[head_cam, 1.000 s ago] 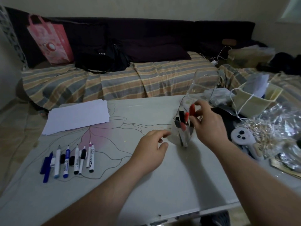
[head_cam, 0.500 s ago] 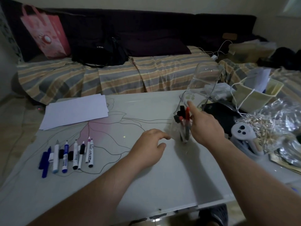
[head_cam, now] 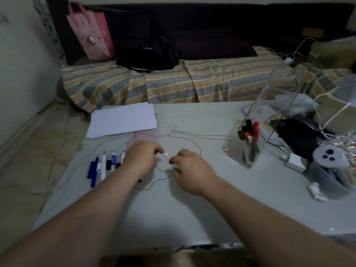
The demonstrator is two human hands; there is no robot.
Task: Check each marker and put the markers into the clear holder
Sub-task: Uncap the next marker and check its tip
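My left hand [head_cam: 141, 158], fingers curled, covers the right end of the row of uncapped whiteboard markers [head_cam: 104, 166] on the tabletop [head_cam: 192, 209]; whether it grips one, I cannot tell. My right hand [head_cam: 189, 168] hovers empty, loosely curled. The markers lie lengthwise away from me; the clear plastic holder [head_cam: 244, 151] stands far right.

Both hands [head_cam: 142, 158] hover beside the markers [head_cam: 104, 166] on the table [head_cam: 192, 209].

1. Home, prob. living rm: dark sofa [head_cam: 212, 35] w/ striped cover [head_cam: 192, 81] along back wall.
2. Low white table [head_cam: 192, 218] w/ flower print in front of it.
3. Personal stuff around: pink gift bag [head_cam: 90, 33], black bag [head_cam: 146, 51], charger cables [head_cam: 294, 53], game controller [head_cam: 330, 157].
4. Dim indoor light.
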